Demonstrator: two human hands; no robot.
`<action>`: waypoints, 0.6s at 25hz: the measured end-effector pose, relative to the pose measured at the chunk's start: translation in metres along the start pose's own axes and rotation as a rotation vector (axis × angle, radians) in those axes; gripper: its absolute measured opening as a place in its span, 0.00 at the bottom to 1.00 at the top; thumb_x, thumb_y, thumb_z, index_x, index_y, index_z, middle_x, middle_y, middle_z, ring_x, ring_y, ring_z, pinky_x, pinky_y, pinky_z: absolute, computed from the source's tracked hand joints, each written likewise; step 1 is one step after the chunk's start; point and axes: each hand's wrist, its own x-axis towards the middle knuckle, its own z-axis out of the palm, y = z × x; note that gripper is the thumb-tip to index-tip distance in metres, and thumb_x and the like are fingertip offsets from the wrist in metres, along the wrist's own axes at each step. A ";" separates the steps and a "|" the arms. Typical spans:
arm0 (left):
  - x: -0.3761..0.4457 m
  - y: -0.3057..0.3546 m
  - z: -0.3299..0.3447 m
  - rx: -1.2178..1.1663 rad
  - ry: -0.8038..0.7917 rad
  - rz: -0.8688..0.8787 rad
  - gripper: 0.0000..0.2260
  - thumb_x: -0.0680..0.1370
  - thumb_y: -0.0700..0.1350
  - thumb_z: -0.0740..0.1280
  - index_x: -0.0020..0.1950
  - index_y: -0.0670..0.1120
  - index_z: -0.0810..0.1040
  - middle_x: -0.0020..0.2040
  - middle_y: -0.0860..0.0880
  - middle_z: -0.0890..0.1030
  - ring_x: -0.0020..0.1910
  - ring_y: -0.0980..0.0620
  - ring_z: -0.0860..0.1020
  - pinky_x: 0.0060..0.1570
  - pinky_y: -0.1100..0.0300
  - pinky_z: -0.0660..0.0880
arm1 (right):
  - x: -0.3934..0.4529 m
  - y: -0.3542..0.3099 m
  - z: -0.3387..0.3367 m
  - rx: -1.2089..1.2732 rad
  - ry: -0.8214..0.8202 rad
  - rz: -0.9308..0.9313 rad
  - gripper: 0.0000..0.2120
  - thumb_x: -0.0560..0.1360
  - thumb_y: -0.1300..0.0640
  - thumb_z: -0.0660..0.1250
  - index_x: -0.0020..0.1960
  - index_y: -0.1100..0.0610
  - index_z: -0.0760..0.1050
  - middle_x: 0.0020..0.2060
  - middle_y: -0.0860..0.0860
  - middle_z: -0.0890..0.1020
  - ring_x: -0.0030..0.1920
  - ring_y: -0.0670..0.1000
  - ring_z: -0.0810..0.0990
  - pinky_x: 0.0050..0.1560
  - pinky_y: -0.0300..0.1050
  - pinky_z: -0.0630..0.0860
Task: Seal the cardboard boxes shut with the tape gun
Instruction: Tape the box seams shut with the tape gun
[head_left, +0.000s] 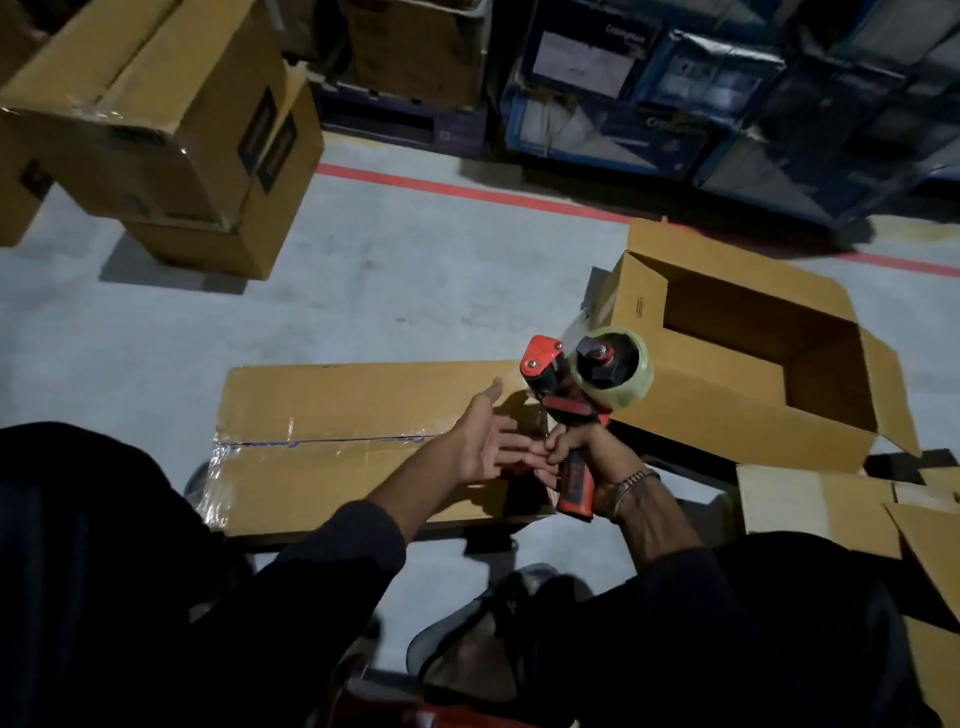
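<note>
At the far left of the floor (426, 270), stacked boxes (156, 119) sit closed. The flat box (332, 415) in front already carries clear tape along its seam, so it looks done. The left hand (485, 441) reaches across it, fingers spread. The right hand (587, 457) is wrapped round the tape gun (582, 395), held upright off the cardboard. The open box (753, 353) to the right remains to seal.

taped box (363, 415): flat, closed | tape gun (571, 415): red, upright | open box (753, 358): beside
</note>
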 end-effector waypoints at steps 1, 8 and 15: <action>0.000 0.003 0.004 0.000 -0.034 0.011 0.30 0.82 0.68 0.53 0.58 0.42 0.75 0.56 0.40 0.84 0.48 0.45 0.83 0.43 0.56 0.75 | 0.003 -0.003 0.000 0.014 -0.001 -0.001 0.18 0.73 0.74 0.53 0.31 0.60 0.75 0.36 0.57 0.82 0.45 0.56 0.84 0.36 0.42 0.82; 0.042 0.026 -0.001 -0.265 -0.052 0.116 0.30 0.79 0.59 0.71 0.72 0.38 0.73 0.65 0.38 0.82 0.56 0.41 0.86 0.57 0.49 0.83 | 0.027 -0.011 0.000 0.161 -0.048 -0.007 0.17 0.71 0.76 0.52 0.40 0.64 0.78 0.45 0.63 0.85 0.46 0.60 0.88 0.37 0.41 0.83; 0.060 0.036 0.006 -0.289 -0.067 0.080 0.13 0.80 0.43 0.71 0.61 0.37 0.77 0.70 0.37 0.78 0.34 0.52 0.83 0.28 0.61 0.77 | 0.031 -0.025 -0.007 0.358 -0.072 -0.037 0.12 0.65 0.75 0.56 0.40 0.63 0.75 0.37 0.59 0.84 0.35 0.52 0.86 0.26 0.35 0.77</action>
